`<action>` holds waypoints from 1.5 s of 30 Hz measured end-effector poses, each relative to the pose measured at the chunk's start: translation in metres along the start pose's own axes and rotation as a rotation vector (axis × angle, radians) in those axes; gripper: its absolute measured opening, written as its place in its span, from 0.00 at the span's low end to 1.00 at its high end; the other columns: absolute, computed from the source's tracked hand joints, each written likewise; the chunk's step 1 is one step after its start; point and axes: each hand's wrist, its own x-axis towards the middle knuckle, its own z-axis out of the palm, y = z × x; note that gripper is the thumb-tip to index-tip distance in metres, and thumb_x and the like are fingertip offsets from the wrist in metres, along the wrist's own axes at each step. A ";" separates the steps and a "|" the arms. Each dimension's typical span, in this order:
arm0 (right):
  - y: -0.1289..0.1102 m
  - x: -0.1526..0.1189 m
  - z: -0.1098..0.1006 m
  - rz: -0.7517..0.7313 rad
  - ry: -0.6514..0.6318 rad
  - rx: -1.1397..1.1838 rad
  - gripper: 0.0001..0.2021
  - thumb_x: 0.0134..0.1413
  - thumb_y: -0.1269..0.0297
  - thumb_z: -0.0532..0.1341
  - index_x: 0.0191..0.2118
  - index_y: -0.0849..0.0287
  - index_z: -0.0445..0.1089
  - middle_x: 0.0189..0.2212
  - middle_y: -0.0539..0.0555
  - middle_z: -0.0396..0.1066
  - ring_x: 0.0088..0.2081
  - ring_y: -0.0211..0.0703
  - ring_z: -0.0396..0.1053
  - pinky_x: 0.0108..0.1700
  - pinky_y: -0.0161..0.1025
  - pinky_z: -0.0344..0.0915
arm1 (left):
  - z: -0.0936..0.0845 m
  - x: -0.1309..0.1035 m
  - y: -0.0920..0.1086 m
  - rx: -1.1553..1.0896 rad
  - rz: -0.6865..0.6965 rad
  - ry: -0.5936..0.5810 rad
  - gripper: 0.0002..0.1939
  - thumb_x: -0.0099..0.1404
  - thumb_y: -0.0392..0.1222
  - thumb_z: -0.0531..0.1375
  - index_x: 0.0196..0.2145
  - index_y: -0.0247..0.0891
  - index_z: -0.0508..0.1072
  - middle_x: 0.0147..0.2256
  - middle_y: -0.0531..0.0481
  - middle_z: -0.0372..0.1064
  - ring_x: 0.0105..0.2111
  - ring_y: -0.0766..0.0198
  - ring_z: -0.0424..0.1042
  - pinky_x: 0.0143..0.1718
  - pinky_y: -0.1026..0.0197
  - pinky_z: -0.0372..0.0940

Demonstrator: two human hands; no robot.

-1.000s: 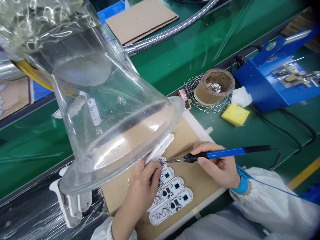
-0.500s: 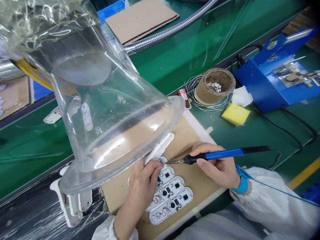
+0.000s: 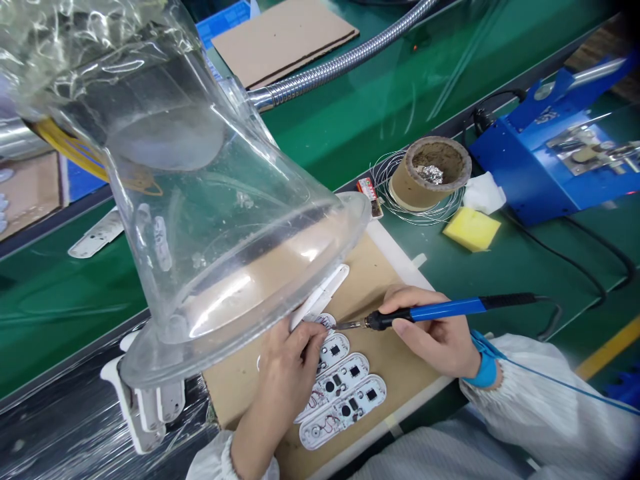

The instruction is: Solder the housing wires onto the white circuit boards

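Observation:
In my right hand (image 3: 435,333) is a soldering iron (image 3: 447,309) with a blue handle, held like a pen. Its metal tip reaches left to the top end of a white casing (image 3: 326,321), partly hidden under my left hand (image 3: 287,367). The thumb and index finger of that hand are pinched together at the casing, near the tip; what they hold is too small to make out. Below lie several white oval casings (image 3: 345,411) with circuit boards and thin red and black wires, side by side on a brown board (image 3: 390,347).
A clear fume hood (image 3: 240,180) hangs over the board's left side on a metal hose (image 3: 345,60). Farther right stand a cardboard tube (image 3: 400,180) amid coiled solder wire, a yellow sponge (image 3: 471,229) and a blue soldering stand (image 3: 530,167). White handles (image 3: 145,413) lie at left.
White pieces on the green surface behind the hood have shifted left. My left hand has moved very slightly; the soldering iron stays at the same casing.

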 end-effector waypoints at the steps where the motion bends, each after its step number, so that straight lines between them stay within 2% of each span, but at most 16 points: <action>1: 0.000 0.000 0.000 -0.003 -0.001 0.003 0.05 0.66 0.66 0.65 0.44 0.55 0.79 0.33 0.57 0.80 0.34 0.47 0.78 0.37 0.44 0.77 | 0.000 0.000 0.000 0.000 0.002 -0.003 0.08 0.75 0.33 0.60 0.39 0.43 0.77 0.63 0.43 0.65 0.65 0.48 0.69 0.63 0.39 0.71; 15: -0.001 0.003 -0.004 -0.036 0.060 0.055 0.06 0.67 0.66 0.65 0.44 0.53 0.80 0.30 0.54 0.77 0.31 0.45 0.75 0.33 0.41 0.73 | -0.002 0.001 0.000 0.010 0.022 -0.029 0.08 0.75 0.32 0.60 0.39 0.43 0.75 0.61 0.43 0.65 0.61 0.50 0.71 0.57 0.45 0.72; 20: 0.002 0.000 -0.005 -0.046 0.077 0.057 0.06 0.67 0.67 0.65 0.44 0.54 0.80 0.31 0.55 0.78 0.32 0.46 0.76 0.33 0.42 0.74 | -0.002 0.003 0.001 0.005 0.017 -0.030 0.08 0.75 0.32 0.60 0.40 0.43 0.76 0.61 0.42 0.67 0.62 0.49 0.71 0.57 0.43 0.73; 24: 0.005 -0.004 -0.008 -0.031 0.123 0.025 0.05 0.66 0.66 0.66 0.44 0.53 0.80 0.34 0.55 0.79 0.34 0.46 0.77 0.35 0.40 0.76 | -0.014 0.005 0.006 0.041 0.020 -0.111 0.09 0.75 0.31 0.58 0.43 0.42 0.76 0.62 0.39 0.68 0.63 0.46 0.71 0.60 0.39 0.72; 28: 0.008 -0.008 -0.011 0.011 0.155 0.039 0.05 0.66 0.63 0.67 0.42 0.53 0.81 0.35 0.56 0.79 0.34 0.48 0.78 0.35 0.40 0.77 | -0.035 0.008 -0.005 0.095 0.056 -0.234 0.20 0.75 0.29 0.54 0.58 0.45 0.74 0.61 0.40 0.73 0.60 0.50 0.76 0.57 0.43 0.76; 30: 0.009 -0.010 -0.013 0.026 0.165 0.038 0.05 0.65 0.62 0.67 0.41 0.52 0.82 0.35 0.57 0.80 0.35 0.50 0.79 0.34 0.41 0.78 | -0.049 0.014 -0.021 0.132 0.060 -0.205 0.20 0.75 0.32 0.54 0.60 0.46 0.74 0.59 0.42 0.75 0.57 0.51 0.78 0.56 0.44 0.77; 31: 0.010 -0.011 -0.014 0.034 0.173 0.033 0.05 0.65 0.62 0.67 0.41 0.52 0.82 0.36 0.58 0.80 0.35 0.51 0.79 0.34 0.42 0.79 | -0.059 0.019 -0.031 0.161 0.045 -0.148 0.19 0.76 0.35 0.56 0.60 0.46 0.74 0.58 0.42 0.76 0.56 0.50 0.78 0.57 0.43 0.76; 33: 0.012 -0.013 -0.016 0.049 0.189 0.011 0.04 0.65 0.63 0.68 0.41 0.51 0.83 0.37 0.60 0.81 0.36 0.52 0.80 0.35 0.42 0.80 | -0.084 0.028 -0.051 0.239 -0.032 0.051 0.16 0.75 0.39 0.58 0.58 0.44 0.76 0.57 0.40 0.75 0.57 0.46 0.77 0.61 0.38 0.73; 35: 0.013 -0.014 -0.017 0.062 0.194 -0.017 0.04 0.65 0.63 0.68 0.40 0.51 0.83 0.37 0.61 0.81 0.37 0.53 0.81 0.36 0.42 0.80 | -0.116 0.036 -0.068 0.313 -0.142 0.275 0.18 0.75 0.41 0.60 0.60 0.43 0.75 0.63 0.37 0.69 0.63 0.43 0.72 0.65 0.33 0.68; 36: 0.013 -0.014 -0.017 0.066 0.196 -0.029 0.04 0.64 0.63 0.68 0.40 0.51 0.83 0.37 0.62 0.81 0.38 0.53 0.81 0.35 0.41 0.80 | -0.133 0.037 -0.075 0.359 -0.196 0.348 0.19 0.74 0.42 0.61 0.61 0.44 0.74 0.67 0.36 0.64 0.66 0.41 0.68 0.66 0.32 0.67; 38: 0.013 -0.014 -0.017 0.073 0.198 -0.044 0.04 0.64 0.61 0.69 0.39 0.50 0.83 0.36 0.62 0.81 0.37 0.54 0.81 0.33 0.41 0.80 | -0.162 0.033 -0.085 0.423 -0.259 0.390 0.21 0.74 0.45 0.61 0.62 0.44 0.73 0.70 0.36 0.58 0.70 0.39 0.64 0.66 0.34 0.69; 39: 0.013 -0.014 -0.017 0.079 0.197 -0.047 0.04 0.64 0.61 0.69 0.39 0.50 0.83 0.36 0.63 0.81 0.36 0.54 0.81 0.33 0.40 0.79 | -0.174 0.028 -0.090 0.450 -0.250 0.338 0.20 0.74 0.46 0.60 0.62 0.44 0.74 0.70 0.37 0.59 0.70 0.40 0.64 0.65 0.36 0.70; 41: 0.013 -0.014 -0.016 0.094 0.195 -0.042 0.04 0.63 0.59 0.69 0.38 0.50 0.83 0.36 0.63 0.81 0.35 0.54 0.81 0.32 0.41 0.79 | -0.187 0.015 -0.100 0.485 -0.178 0.131 0.18 0.75 0.46 0.57 0.58 0.44 0.76 0.66 0.39 0.65 0.68 0.42 0.67 0.66 0.36 0.69; 43: 0.013 -0.015 -0.015 0.113 0.190 -0.028 0.05 0.63 0.58 0.69 0.38 0.49 0.83 0.36 0.64 0.80 0.34 0.54 0.81 0.31 0.42 0.79 | -0.190 0.002 -0.111 0.519 -0.128 -0.116 0.18 0.75 0.44 0.54 0.55 0.43 0.79 0.64 0.38 0.69 0.65 0.41 0.70 0.65 0.34 0.70; 45: 0.013 -0.015 -0.014 0.122 0.195 -0.026 0.05 0.63 0.58 0.70 0.38 0.49 0.83 0.35 0.63 0.80 0.32 0.53 0.80 0.30 0.42 0.79 | -0.186 -0.006 -0.120 0.557 -0.145 -0.278 0.18 0.75 0.43 0.53 0.52 0.40 0.81 0.62 0.35 0.70 0.63 0.40 0.72 0.63 0.33 0.71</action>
